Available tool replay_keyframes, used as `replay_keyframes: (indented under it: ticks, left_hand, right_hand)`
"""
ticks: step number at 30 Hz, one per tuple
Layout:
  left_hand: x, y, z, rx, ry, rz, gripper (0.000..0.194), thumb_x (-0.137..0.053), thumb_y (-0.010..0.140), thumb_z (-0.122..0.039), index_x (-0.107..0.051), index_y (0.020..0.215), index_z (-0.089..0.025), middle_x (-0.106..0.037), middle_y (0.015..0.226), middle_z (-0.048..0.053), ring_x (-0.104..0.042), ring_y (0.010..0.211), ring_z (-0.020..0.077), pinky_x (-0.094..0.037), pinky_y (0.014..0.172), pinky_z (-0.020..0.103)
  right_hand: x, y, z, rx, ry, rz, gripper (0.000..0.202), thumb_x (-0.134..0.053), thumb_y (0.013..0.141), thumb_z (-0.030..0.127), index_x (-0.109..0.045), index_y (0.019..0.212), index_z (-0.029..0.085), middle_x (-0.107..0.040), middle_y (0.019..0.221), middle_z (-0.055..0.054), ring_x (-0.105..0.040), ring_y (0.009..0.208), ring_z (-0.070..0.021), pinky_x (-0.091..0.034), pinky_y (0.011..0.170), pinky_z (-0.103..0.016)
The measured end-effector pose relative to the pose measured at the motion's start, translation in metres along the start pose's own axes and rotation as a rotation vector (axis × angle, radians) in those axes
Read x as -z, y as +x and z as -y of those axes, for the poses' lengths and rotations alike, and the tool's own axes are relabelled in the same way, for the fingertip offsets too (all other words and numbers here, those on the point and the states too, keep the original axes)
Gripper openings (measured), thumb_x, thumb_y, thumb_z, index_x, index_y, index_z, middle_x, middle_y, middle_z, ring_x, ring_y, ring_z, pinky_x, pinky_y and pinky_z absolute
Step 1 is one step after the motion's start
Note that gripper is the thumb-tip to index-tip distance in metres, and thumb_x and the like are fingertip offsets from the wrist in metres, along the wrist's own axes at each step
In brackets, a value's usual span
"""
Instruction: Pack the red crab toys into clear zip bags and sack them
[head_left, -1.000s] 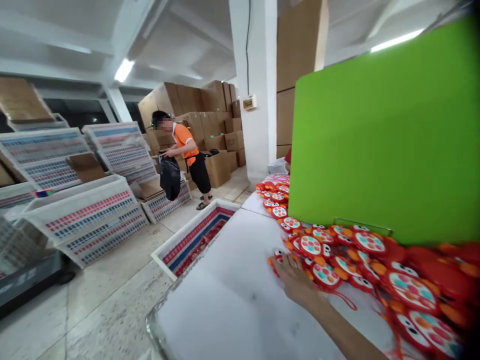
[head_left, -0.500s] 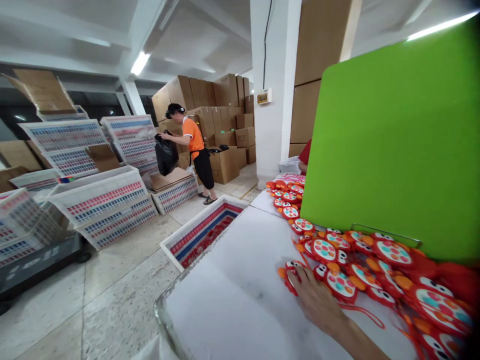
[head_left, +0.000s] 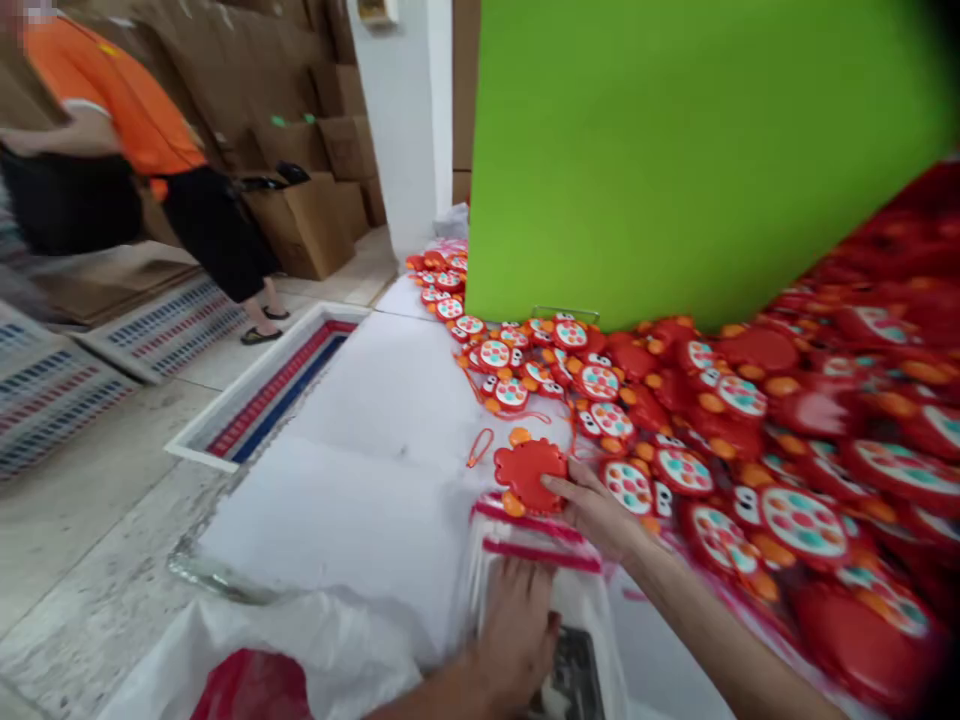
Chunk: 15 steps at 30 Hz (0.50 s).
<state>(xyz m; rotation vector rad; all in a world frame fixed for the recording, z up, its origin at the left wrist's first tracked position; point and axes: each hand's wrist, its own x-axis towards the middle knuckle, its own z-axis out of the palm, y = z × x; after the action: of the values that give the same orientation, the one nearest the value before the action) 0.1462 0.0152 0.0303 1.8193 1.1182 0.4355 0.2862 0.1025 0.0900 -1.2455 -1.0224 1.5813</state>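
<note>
Gripping the red crab-shaped toy [head_left: 529, 474] by its near-right edge with the right hand [head_left: 604, 515], plain back upward, just beyond the pink strips [head_left: 540, 556] of a clear bag [head_left: 591, 590]. Best to keep that pinch on the rim, firm enough against twisting but without squeezing the orange feet. Worth holding the toy level and low over the white tabletop [head_left: 360, 430], clear of the crowded pile of like toys [head_left: 804, 520] to the right.

Resting on the bag, just below the strips, with the left hand [head_left: 517, 625], fingers close together; impossible to tell, through the blur and glare, whether pinching the film or only pressing on it. Better to spread light, even pressure there, so as to steady the bag without creasing it or dragging the strips askew.

Worth watching, too, for the red cord loop [head_left: 480, 447], lying on the tabletop beside the toy: easy to snag under a finger or trap beneath the shell, so best kept loose and in sight.
</note>
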Motion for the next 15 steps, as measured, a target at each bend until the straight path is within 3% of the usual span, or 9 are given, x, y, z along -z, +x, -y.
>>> replay_keyframes:
  ticks: [3,8,12,15]
  left_hand:
    - [0.005,-0.003,0.001,-0.124,0.057,-0.067,0.049,-0.048,0.071,-0.005,-0.045,0.119,-0.018,-0.051,0.124,0.011,-0.041,0.117,0.0268,-0.031,0.102,0.048]
    - [0.009,-0.005,0.001,-0.060,0.017,-0.152,0.022,-0.047,0.074,-0.002,-0.052,0.088,-0.018,-0.058,0.095,0.006,-0.052,0.093,0.0204,-0.045,0.083,0.036]
    - [0.009,-0.007,0.007,-0.060,-0.037,-0.177,0.041,-0.046,0.075,-0.003,-0.047,0.114,-0.017,-0.057,0.106,0.008,-0.051,0.100,0.0197,-0.043,0.089,0.038]
    - [0.007,-0.006,0.009,-0.120,0.008,-0.166,0.040,-0.044,0.079,-0.007,-0.050,0.117,-0.018,-0.058,0.108,0.008,-0.050,0.102,0.0210,-0.042,0.091,0.039]
  right_hand:
    - [0.021,-0.043,-0.003,-0.145,0.167,-0.029,0.041,-0.069,0.070,0.035,-0.059,0.106,0.020,-0.068,0.098,-0.007,-0.064,0.086,-0.0212,-0.053,0.072,-0.033]
    - [0.048,-0.096,-0.011,-0.266,-0.104,-0.059,0.047,-0.062,0.077,0.041,-0.054,0.119,0.021,-0.065,0.098,-0.005,-0.061,0.078,-0.0178,-0.052,0.061,-0.028]
    - [0.051,-0.119,-0.007,-0.329,-0.318,0.029,0.056,-0.057,0.079,0.047,-0.049,0.126,0.019,-0.065,0.086,-0.004,-0.059,0.069,-0.0182,-0.052,0.061,-0.031]
    - [0.052,-0.134,-0.005,-0.327,-0.405,0.130,0.056,-0.058,0.078,0.049,-0.052,0.125,0.020,-0.065,0.098,-0.007,-0.061,0.087,-0.0241,-0.052,0.077,-0.037]
